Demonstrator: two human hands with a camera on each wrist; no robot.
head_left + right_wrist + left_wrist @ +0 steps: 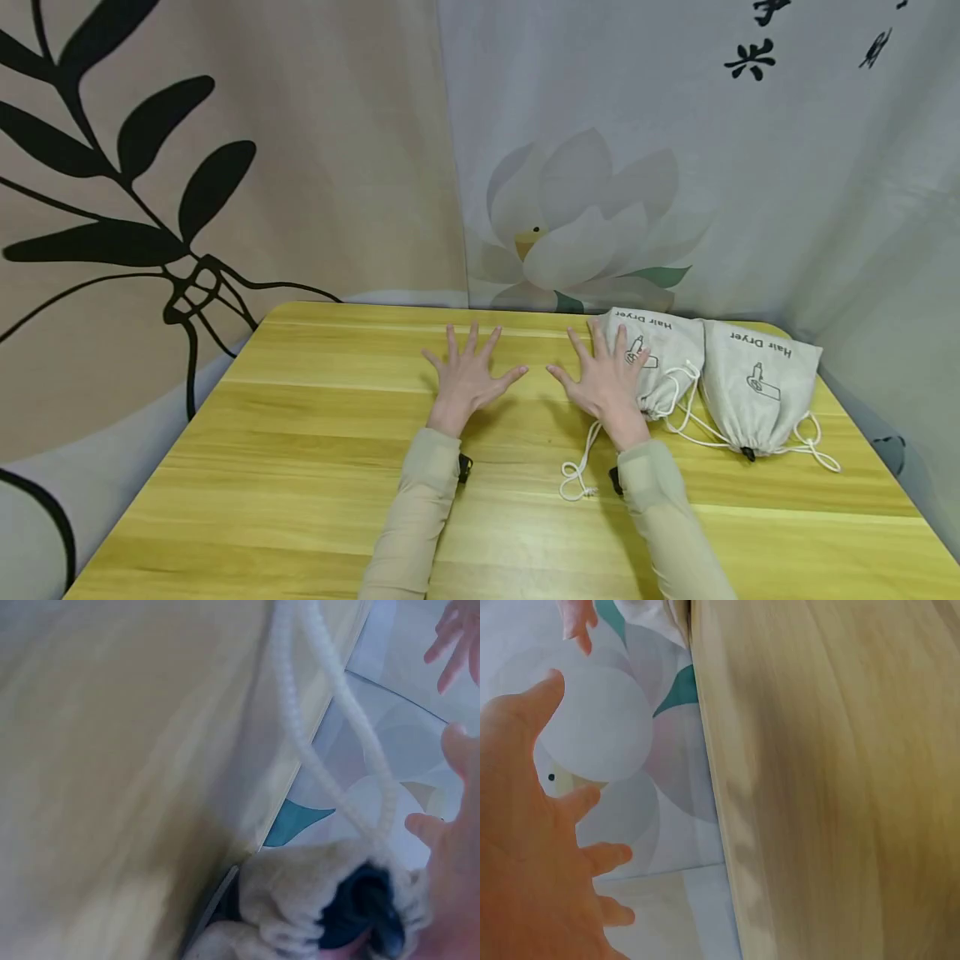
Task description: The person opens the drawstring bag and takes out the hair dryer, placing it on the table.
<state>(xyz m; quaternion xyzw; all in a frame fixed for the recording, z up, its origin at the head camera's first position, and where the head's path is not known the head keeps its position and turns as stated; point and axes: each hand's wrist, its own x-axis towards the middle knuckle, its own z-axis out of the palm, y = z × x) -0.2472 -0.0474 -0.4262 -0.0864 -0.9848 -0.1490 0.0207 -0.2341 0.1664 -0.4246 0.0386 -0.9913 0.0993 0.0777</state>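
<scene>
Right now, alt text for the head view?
A person's left hand and right hand, fingers spread, hover over a wooden table, the right hand partly hiding one of two white "Hair Dryer" drawstring bags. Lotus-print backdrop behind.

From head: looks fwd & down, well back, w/ tabletop (300, 500) at 6 o'clock, curtain (360, 150) at 12. From L wrist: looks v. close past L hand (517, 810) at 9 o'clock, rolled sideways, tabletop at 3. From R wrist: looks v. close, rolled opp. way, tabletop at 9 o'clock, R hand (461, 885) at 4, bag (285, 892) at 5. Shares lotus print (585, 208) in all 3.
</scene>
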